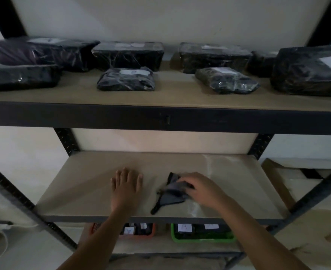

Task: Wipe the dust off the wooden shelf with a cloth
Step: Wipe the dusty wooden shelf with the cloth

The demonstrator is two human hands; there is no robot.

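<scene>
On the middle wooden shelf [78, 184] of a dark metal rack, the person's left hand [126, 185] lies flat, palm down, fingers spread apart and resting on the bare board left of centre. It holds nothing. Just to its right, the right hand [197, 187] presses down on a dark grey cloth [171, 192], the fingers curled over its right part and pinning it to the board. The cloth is crumpled, with one pointed corner sticking up toward the far side and a narrow tail trailing toward the near edge of the shelf. The two hands are near each other but apart, with bare board between them. A paler streak [209, 164] runs across the board from the far side toward the right hand.

The upper shelf [170, 94] carries several black plastic-wrapped parcels [126, 78], most with a white label on top, set in a loose row along the far side with two smaller ones nearer the front.

Below the middle shelf, an orange basket [153, 231] sits left of a green basket [173, 235]; both hold dark items with white paper tags. A brown cardboard box [277, 178] stands at the right, outside the rack.
</scene>
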